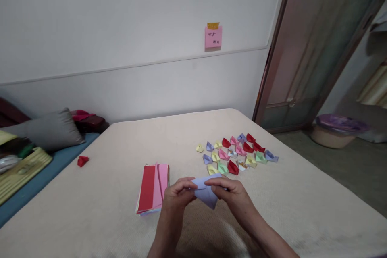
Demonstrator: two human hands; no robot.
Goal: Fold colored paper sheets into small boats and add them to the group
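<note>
The paper (208, 199), lilac and folded, is held above the near middle of the pale bed (127, 238), its lowest corner pointed down toward the cloth. Its left end is pinched between thumb and fingers by the left hand (181, 191); its right end is pinched likewise by the right hand (231, 189), so the hands are set narrow, with only a short span of paper between them. The left hand is placed just beside the right edge of the stack (148, 189), whose near right corner is partly hidden. The far edge of the bed is met by the wall (136, 92); its left edge is bordered by a blue mat (90, 141), and its right edge slants down past the floor (329, 159). Broad stretches of cloth are left left of the stack and right of the right forearm, while less is left between the hands and the nearest boats (232, 152). In that group, 21 boats can be counted: 5 red, 5 yellow, 4 purple, 3 pink, 2 green and 2 white patterned. 1 red boat (82, 161) is set well apart near the left edge. 1 pink note (213, 38) is fixed to the wall by 1 strip of tape (213, 26).
</note>
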